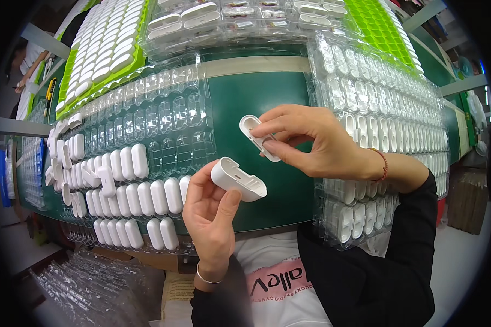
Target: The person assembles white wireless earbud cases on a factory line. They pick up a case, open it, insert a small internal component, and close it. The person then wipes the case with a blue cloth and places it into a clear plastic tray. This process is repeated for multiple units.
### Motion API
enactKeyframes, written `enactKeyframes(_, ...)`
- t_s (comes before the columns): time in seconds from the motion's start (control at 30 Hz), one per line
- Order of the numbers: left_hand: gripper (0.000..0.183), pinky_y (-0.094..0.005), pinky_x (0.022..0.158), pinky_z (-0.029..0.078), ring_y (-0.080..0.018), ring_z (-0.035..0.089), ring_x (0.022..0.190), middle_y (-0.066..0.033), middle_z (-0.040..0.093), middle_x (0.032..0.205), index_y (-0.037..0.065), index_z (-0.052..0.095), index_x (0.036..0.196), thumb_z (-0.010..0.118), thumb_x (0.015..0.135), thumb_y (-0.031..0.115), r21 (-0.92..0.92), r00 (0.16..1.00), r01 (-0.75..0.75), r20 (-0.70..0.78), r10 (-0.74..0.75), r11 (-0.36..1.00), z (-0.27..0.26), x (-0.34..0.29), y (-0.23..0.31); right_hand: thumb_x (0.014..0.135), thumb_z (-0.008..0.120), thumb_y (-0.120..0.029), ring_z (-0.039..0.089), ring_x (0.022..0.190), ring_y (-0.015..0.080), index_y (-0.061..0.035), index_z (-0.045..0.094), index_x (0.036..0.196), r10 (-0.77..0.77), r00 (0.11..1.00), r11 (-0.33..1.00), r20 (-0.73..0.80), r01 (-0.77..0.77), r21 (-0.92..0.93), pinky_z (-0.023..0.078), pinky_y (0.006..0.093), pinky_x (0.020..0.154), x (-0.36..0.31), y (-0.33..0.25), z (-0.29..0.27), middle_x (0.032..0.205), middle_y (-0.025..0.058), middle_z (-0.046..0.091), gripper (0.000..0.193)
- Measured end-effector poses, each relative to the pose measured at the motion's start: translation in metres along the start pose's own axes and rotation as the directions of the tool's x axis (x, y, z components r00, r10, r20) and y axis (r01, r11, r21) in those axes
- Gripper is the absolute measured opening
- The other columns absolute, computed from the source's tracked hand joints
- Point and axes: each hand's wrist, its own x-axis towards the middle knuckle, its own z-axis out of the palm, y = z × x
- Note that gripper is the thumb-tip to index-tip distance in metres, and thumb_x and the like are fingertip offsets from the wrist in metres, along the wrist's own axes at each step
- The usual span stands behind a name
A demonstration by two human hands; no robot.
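Note:
My left hand (211, 215) grips a white earbud-case shell (237, 181) between thumb and fingers, its hollow side tilted up and to the right. Just above and right of it, my right hand (305, 139) pinches an oval white inner tray (250, 124) of the same kind of case. The tray's recessed face is partly covered by my fingers. The two pieces are close together but apart, both held over the green table mat (245, 90).
At left, a clear blister tray (172, 128) holds rows of white shells (142, 199). More clear trays (341, 60) with white inner parts stand at right. Green trays (133, 60) of white pieces lie at far left and far right. A yellow cutter (51, 90) lies far left; a person's arm (30, 76) shows behind.

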Motion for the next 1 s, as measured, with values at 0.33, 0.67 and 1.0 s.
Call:
enactKeyframes(0.33, 0.042, -0.0334, 0.092, 0.05, -0.0212, 0.058, 0.109, -0.0234, 0.055, 0.125, -0.004, 0.044, 0.124, 0.065, 0.087, 0.003, 0.171, 0.974, -0.219, -0.024, 0.226, 0.961, 0.007, 0.0, -0.01, 0.081, 0.069, 0.0, 0.066, 0.088, 0.0209, -0.0068, 0.066, 0.113, -0.077, 0.994, 0.994, 0.08, 0.07, 0.086, 0.059, 0.0292, 0.076, -0.008, 0.004, 0.011, 0.103, 0.0101, 0.062, 0.033)
enactKeyframes(0.67, 0.043, -0.0325, 0.091, 0.05, -0.0212, 0.06, 0.106, -0.0238, 0.058, 0.12, -0.005, 0.043, 0.126, 0.063, 0.088, 0.0, 0.253, 0.98, -0.185, -0.026, 0.198, 0.95, 0.011, -0.001, -0.013, 0.079, 0.073, 0.0, 0.066, 0.086, 0.0157, -0.0103, 0.07, 0.109, -0.066, 0.996, 0.994, 0.051, 0.061, 0.094, 0.06, 0.0264, 0.075, -0.01, 0.007, 0.011, 0.102, 0.0078, 0.063, 0.032)
enactKeyframes(1.0, 0.046, -0.0331, 0.094, 0.048, -0.0203, 0.055, 0.113, -0.0213, 0.055, 0.123, -0.005, 0.04, 0.13, 0.061, 0.09, 0.004, 0.133, 0.99, -0.123, -0.046, 0.13, 0.983, 0.006, -0.003, -0.016, 0.078, 0.072, 0.001, 0.067, 0.087, 0.0163, -0.0052, 0.07, 0.103, -0.036, 0.998, 0.993, 0.05, 0.03, 0.114, 0.06, 0.0267, 0.075, -0.01, 0.007, 0.012, 0.102, 0.0084, 0.064, 0.026)
